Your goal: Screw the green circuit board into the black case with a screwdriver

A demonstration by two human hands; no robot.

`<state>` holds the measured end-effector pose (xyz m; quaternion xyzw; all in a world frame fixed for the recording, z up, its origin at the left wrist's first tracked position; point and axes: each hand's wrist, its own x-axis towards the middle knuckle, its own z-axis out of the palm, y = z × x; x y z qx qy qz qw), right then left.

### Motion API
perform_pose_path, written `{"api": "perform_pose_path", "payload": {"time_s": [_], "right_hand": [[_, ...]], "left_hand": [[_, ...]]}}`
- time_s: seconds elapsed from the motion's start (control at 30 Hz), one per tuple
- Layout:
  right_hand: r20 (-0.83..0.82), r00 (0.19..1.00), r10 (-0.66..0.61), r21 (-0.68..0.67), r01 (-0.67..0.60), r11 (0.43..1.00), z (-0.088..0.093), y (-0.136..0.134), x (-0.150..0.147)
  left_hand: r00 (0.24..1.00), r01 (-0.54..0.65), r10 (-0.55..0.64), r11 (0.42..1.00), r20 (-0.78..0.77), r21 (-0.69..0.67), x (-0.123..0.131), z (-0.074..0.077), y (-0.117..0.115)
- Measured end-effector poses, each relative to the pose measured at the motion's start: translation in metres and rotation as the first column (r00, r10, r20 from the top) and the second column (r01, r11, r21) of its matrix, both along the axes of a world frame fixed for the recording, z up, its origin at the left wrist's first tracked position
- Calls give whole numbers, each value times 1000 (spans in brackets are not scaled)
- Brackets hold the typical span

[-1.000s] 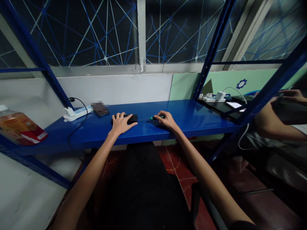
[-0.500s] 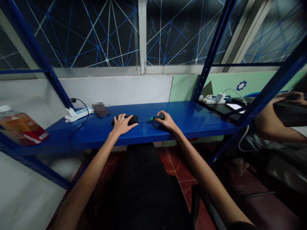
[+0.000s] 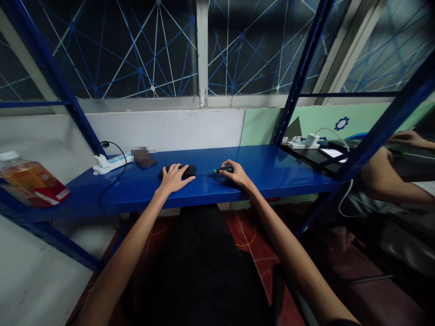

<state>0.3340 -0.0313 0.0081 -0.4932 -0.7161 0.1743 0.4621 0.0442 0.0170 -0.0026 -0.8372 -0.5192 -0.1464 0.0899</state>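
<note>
My left hand lies flat with fingers spread on a small black device on the blue shelf. My right hand is closed around the handle of a small green-and-black screwdriver. Its thin shaft points left toward the black device. Both hands sit near the middle of the shelf.
A white power strip with a black cable lies at the back left, beside a blurred dark object. A bottle of amber liquid stands far left. Another person's arm and hand work at the right, past a blue upright, near a white charger.
The view has tilted slightly, so everything sits a little lower. My hands have stayed in place on the device and screwdriver. The other person's hand at right has shifted.
</note>
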Motion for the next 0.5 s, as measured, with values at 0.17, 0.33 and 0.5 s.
{"api": "perform_pose_path", "payload": {"time_s": [0.17, 0.33, 0.5], "right_hand": [[-11, 1000, -21, -1, 21, 1000, -2, 2, 2], [134, 983, -127, -3, 129, 992, 0, -3, 0], [88, 994, -69, 3, 69, 998, 2, -4, -2]], "left_hand": [[1000, -7, 7, 1000, 0, -22, 0, 0, 0], [1000, -3, 3, 1000, -5, -5, 0, -1, 1], [1000, 1, -1, 1000, 1, 10, 0, -2, 1]]}}
